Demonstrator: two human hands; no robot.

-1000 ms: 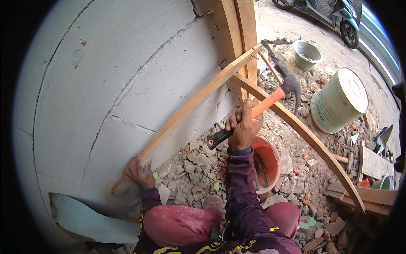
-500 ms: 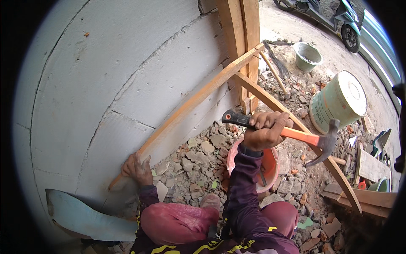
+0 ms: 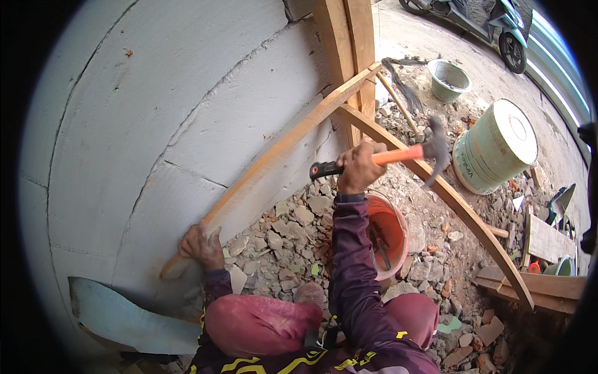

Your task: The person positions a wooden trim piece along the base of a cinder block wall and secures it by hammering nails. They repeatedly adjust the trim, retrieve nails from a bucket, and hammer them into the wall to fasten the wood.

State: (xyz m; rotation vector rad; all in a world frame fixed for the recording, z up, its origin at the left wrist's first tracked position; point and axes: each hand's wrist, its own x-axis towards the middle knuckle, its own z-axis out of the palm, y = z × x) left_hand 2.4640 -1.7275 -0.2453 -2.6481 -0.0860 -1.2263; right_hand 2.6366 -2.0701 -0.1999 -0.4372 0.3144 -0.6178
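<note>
Farthest left of the orange-red round plastic bucket (image 3: 393,224) are a grey block wall (image 3: 149,81) and, low before it, a curved pale-blue sheet (image 3: 131,315). Nearer the bucket, on its left, the left hand (image 3: 202,246) is bent over the lower end of a long light-brown wooden strip (image 3: 271,163), thumb raised. That strip slants up along the wall to 2 upright brown wooden boards (image 3: 341,43) beyond the bucket. Broken grey rubble (image 3: 296,218) covers the ground left of the bucket. Just above the bucket's far rim, the right hand (image 3: 361,167) is wrapped round the handle of a claw hammer (image 3: 395,155) with a black-and-orange handle and dark metal head; the head points right. A 2nd brown wooden strip (image 3: 467,210) slopes down to the bucket's right. Farther beyond the bucket, to the right, are a grey-green round basin (image 3: 450,84), a pale-green cylindrical drum (image 3: 498,146) and a parked scooter (image 3: 479,22).
</note>
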